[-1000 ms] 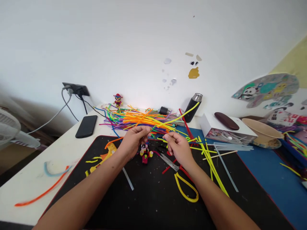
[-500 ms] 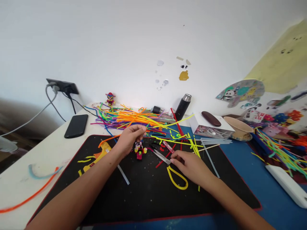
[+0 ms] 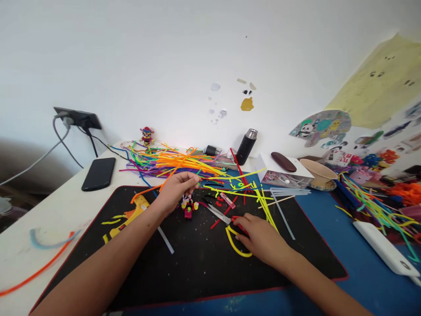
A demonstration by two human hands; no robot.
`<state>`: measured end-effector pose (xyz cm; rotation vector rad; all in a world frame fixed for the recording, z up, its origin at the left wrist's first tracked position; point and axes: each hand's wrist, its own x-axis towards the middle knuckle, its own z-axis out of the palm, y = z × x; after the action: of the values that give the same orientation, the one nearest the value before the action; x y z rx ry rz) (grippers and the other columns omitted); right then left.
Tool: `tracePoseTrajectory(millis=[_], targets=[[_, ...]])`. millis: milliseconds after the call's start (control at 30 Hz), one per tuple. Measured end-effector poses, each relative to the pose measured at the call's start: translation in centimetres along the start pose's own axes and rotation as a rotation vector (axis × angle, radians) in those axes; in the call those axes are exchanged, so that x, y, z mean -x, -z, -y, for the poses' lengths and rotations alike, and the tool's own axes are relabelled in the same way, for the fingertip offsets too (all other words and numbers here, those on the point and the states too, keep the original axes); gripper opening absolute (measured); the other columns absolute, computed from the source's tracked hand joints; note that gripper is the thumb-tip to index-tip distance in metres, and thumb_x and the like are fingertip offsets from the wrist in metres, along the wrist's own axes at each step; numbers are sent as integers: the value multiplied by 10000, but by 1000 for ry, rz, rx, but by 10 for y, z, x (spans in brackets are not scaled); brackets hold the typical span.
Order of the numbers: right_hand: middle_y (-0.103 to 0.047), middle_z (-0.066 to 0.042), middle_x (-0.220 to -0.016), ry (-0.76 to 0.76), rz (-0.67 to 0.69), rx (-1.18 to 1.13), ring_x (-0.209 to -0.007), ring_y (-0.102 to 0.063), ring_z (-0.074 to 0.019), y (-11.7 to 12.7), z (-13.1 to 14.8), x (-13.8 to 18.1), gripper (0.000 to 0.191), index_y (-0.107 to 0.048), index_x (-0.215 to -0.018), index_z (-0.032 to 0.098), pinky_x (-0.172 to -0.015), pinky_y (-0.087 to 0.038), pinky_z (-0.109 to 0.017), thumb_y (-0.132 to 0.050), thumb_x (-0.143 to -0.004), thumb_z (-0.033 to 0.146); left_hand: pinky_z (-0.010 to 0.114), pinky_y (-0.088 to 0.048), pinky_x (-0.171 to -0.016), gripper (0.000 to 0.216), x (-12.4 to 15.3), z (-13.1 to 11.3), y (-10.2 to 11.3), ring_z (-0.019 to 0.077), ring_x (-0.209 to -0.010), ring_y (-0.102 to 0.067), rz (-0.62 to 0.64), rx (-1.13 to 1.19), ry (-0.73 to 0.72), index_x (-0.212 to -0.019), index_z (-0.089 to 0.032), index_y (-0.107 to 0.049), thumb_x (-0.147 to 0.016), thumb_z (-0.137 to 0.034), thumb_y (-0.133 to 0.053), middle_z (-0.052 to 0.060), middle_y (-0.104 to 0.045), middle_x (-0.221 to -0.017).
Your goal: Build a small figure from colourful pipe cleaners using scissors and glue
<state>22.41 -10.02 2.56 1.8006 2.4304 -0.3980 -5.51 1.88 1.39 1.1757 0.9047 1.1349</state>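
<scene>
My left hand [image 3: 179, 188] is raised over the mat, thumb and fingertips pinched together. What they hold, if anything, is too small to make out. Just below it a small pink, black and yellow figure [image 3: 188, 211] stands on the black mat [image 3: 197, 267]. My right hand [image 3: 255, 232] rests low on the mat, its fingers closed around a red handle part of the scissors [image 3: 219, 215]. Their yellow handle loop [image 3: 237, 251] shows beside the thumb, and the blades point toward the figure. A small pink-labelled tube [image 3: 227, 200] lies just beyond the blades.
A yellow glue gun [image 3: 130, 217] lies left of my forearm, near a phone [image 3: 98, 174]. Behind are a heap of coloured pipe cleaners [image 3: 177, 161], a black thermos [image 3: 246, 147] and a white box [image 3: 283, 169]. Glue sticks [image 3: 289, 192] lie at right.
My right hand has moved down from near the pink tube onto the scissors' handle, where a red part now shows. The left hand stays pinched above the figure. The view has shifted slightly.
</scene>
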Motion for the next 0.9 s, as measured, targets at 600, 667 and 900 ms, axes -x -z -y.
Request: tracePoseTrajectory(millis=[600,667,900], targets=[[-668,-46,-1017,35,14,-61,-753,-649,-169,3,-6,-8,150,-694,-1023,209,-688,-409,-277,-714,-879,244,228,-359,-512,424,1,-8,1,94,-501,-461,10,-66,-23,-701,-181,-663,-707,-563,-847,-16,-605,-608],[-655,-30,-951,27,-14,-122,-727,-617,-157,0,-8,-7,116,-680,-959,205,-673,-400,-270,-716,-853,236,226,-361,-503,432,2,-9,0,91,-499,-459,12,-62,-19,-703,-180,-658,-698,-567,-851,-14,-614,-625],[-584,39,-768,-164,113,-824,-583,-546,-110,1,-9,-2,223,-592,-937,211,-538,-427,-230,-709,-863,386,222,-370,-493,412,2,-10,0,94,-507,-467,26,-42,-15,-713,-181,-663,-691,-545,-854,-6,-629,-646]])
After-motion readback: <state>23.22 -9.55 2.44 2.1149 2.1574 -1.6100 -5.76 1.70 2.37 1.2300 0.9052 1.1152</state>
